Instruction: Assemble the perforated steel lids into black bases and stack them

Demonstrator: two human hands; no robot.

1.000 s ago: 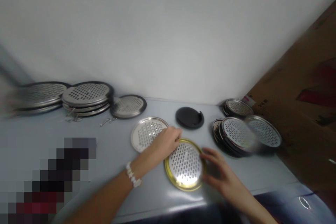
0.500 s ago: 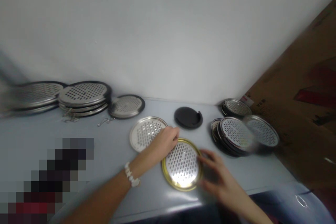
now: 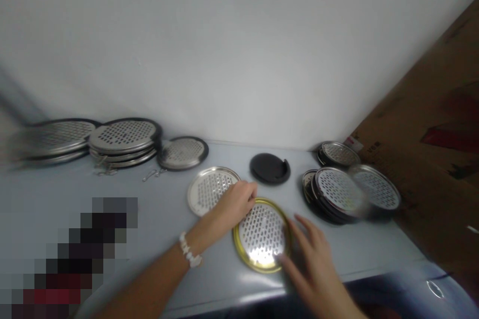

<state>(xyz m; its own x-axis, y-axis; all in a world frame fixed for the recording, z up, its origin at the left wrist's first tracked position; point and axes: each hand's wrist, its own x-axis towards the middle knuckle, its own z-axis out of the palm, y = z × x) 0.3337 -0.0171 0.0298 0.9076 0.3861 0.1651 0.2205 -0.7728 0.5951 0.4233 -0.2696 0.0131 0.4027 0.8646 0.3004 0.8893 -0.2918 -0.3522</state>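
A round grater disc with a gold rim (image 3: 264, 234) lies at the front of the grey table, tilted slightly or flat; I cannot tell which. My left hand (image 3: 241, 199), with a white bracelet on its wrist, has its fingers curled closed at the disc's upper left rim. On the other side, my right hand (image 3: 312, 254) is open, fingers spread at the right rim, the thumb near the lower right edge. Partly behind my left hand lies a silver grater disc (image 3: 200, 194) without a gold rim. A black round base (image 3: 268, 168) lies farther back.
Stacks of dark-rimmed round graters (image 3: 125, 134) stand at the back left, beside a single grater (image 3: 183, 153). More round graters (image 3: 339, 192) are piled on the right. A cardboard box (image 3: 415, 124) borders the right side, and a white wall rises behind.
My right hand has opened its fingers wider and shifted slightly down along the disc's right rim. My left hand stays at the upper left rim. The view has shifted slightly.
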